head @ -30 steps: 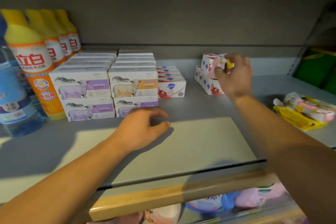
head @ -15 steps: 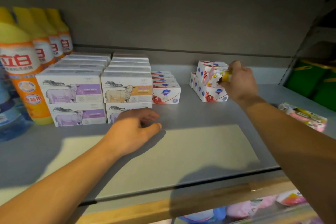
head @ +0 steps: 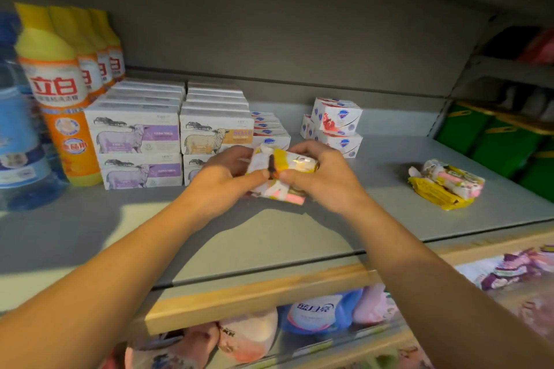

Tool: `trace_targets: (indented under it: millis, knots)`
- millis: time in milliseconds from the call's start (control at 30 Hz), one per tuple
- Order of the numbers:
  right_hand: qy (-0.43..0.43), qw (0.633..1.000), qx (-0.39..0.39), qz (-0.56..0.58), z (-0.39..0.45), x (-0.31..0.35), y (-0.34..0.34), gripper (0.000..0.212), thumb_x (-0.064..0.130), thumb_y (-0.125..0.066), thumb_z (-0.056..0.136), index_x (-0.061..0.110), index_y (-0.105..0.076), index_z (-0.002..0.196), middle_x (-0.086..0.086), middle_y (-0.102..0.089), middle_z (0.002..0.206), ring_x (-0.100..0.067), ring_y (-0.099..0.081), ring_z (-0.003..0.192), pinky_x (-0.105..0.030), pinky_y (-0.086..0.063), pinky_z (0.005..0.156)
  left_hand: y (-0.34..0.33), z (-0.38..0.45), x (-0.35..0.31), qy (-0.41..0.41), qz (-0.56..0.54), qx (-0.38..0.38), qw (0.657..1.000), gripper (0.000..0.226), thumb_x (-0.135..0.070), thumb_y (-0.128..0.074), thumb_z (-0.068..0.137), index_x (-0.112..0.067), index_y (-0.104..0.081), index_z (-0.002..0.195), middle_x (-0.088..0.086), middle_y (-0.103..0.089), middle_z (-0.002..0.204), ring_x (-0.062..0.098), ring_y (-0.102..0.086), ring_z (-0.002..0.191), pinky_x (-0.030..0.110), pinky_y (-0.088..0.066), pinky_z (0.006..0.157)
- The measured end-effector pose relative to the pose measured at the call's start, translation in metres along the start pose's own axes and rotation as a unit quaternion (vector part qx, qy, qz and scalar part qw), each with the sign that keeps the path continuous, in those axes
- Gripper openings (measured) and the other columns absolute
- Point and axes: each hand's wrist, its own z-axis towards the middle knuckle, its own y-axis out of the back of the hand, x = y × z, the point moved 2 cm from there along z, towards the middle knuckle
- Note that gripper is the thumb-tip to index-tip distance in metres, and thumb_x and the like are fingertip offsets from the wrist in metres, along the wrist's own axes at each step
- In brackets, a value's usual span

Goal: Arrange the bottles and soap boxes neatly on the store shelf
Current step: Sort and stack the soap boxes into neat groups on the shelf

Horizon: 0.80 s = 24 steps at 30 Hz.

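Both hands hold a white, yellow and pink wrapped soap pack point(head: 287, 171) just above the grey shelf point(head: 269, 237), at its middle. My left hand point(head: 223, 177) grips its left end, my right hand point(head: 320, 174) its right end. Behind my hands stand stacked sheep-print soap boxes point(head: 138, 135), a row of small white soap boxes point(head: 269, 129) and a short stack of the same boxes point(head: 338, 126). Yellow-topped orange bottles point(head: 57, 93) line the far left, next to a blue bottle point(head: 18, 141).
A loose pile of wrapped soap packs point(head: 446, 186) lies at the right of the shelf. Green packages point(head: 491, 141) fill the neighbouring bay on the right. A wooden rail point(head: 254, 296) edges the shelf front, with pouches on the shelf below.
My right hand has drawn back from the small box stack with the wrapped pack. My left hand has risen off the shelf and taken hold of the pack's other end.
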Motion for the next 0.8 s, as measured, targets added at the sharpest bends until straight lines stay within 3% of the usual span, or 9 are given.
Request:
trace_targets:
  millis: [67, 167, 333, 433, 567, 667, 800]
  knots:
    - [-0.021, 0.997, -0.021, 0.07, -0.011, -0.005, -0.014, 0.034, 0.005, -0.08, 0.076, 0.026, -0.063, 0.096, 0.009, -0.068, 0.087, 0.004, -0.064, 0.07, -0.015, -0.051, 0.061, 0.003, -0.001, 0.002, 0.037, -0.019, -0.002, 0.999, 0.014, -0.006, -0.068, 0.088, -0.013, -0.066, 0.101, 0.005, -0.076, 0.095, 0.019, -0.073, 0.086, 0.032, -0.061, 0.071]
    - [-0.045, 0.99, -0.043, 0.123, -0.028, -0.018, -0.022, 0.054, 0.011, -0.081, 0.074, 0.03, -0.056, 0.119, 0.007, -0.066, 0.11, -0.002, -0.066, 0.094, -0.019, -0.054, 0.073, 0.004, -0.003, 0.007, 0.077, -0.031, -0.004, 0.997, 0.009, -0.007, -0.066, 0.089, -0.012, -0.069, 0.096, 0.006, -0.075, 0.092, 0.019, -0.073, 0.082, 0.038, -0.062, 0.071]
    - [-0.028, 0.984, 0.011, 0.178, -0.034, -0.024, -0.022, 0.078, 0.012, -0.078, 0.065, 0.04, -0.046, 0.13, 0.003, -0.063, 0.123, -0.007, -0.065, 0.105, -0.023, -0.055, 0.075, 0.005, -0.002, 0.008, 0.145, -0.136, -0.026, 0.98, 0.011, -0.013, -0.067, 0.089, -0.012, -0.07, 0.1, 0.01, -0.075, 0.097, 0.023, -0.074, 0.085, 0.034, -0.06, 0.065]
    - [-0.043, 0.981, 0.029, 0.189, -0.034, -0.025, -0.022, 0.073, 0.012, -0.077, 0.065, 0.046, -0.051, 0.125, 0.002, -0.064, 0.123, -0.01, -0.066, 0.106, -0.027, -0.057, 0.075, 0.006, -0.003, 0.008, 0.17, -0.183, -0.028, 0.968, 0.011, -0.015, -0.069, 0.088, -0.013, -0.069, 0.099, 0.007, -0.077, 0.088, 0.018, -0.074, 0.075, 0.029, -0.058, 0.058]
    - [-0.035, 0.985, -0.026, 0.167, -0.032, -0.029, -0.024, 0.049, 0.01, -0.078, 0.078, 0.026, -0.06, 0.121, -0.004, -0.069, 0.111, -0.01, -0.067, 0.096, -0.022, -0.054, 0.075, 0.006, -0.002, 0.008, 0.194, -0.203, -0.036, 0.959, 0.02, -0.031, -0.065, 0.091, -0.012, -0.068, 0.097, 0.01, -0.074, 0.074, 0.02, -0.071, 0.061, 0.027, -0.056, 0.051]
    - [-0.072, 0.974, -0.081, 0.201, -0.028, -0.031, -0.023, 0.03, 0.024, -0.074, 0.08, 0.019, -0.066, 0.108, -0.007, -0.072, 0.1, -0.016, -0.07, 0.083, -0.027, -0.054, 0.075, 0.006, 0.0, 0.006, 0.202, -0.192, -0.004, 0.96, 0.053, -0.058, -0.053, 0.091, -0.008, -0.069, 0.091, 0.018, -0.071, 0.073, 0.025, -0.07, 0.059, 0.029, -0.056, 0.051]
    - [-0.136, 0.947, -0.092, 0.276, -0.025, -0.032, -0.018, 0.041, 0.048, -0.065, 0.072, 0.017, -0.069, 0.099, -0.01, -0.075, 0.091, -0.021, -0.071, 0.074, -0.03, -0.055, 0.068, 0.003, -0.005, 0.002, 0.156, -0.158, 0.077, 0.972, 0.068, -0.073, -0.065, 0.064, -0.013, -0.067, 0.096, 0.017, -0.067, 0.069, 0.025, -0.065, 0.054, 0.028, -0.053, 0.048]
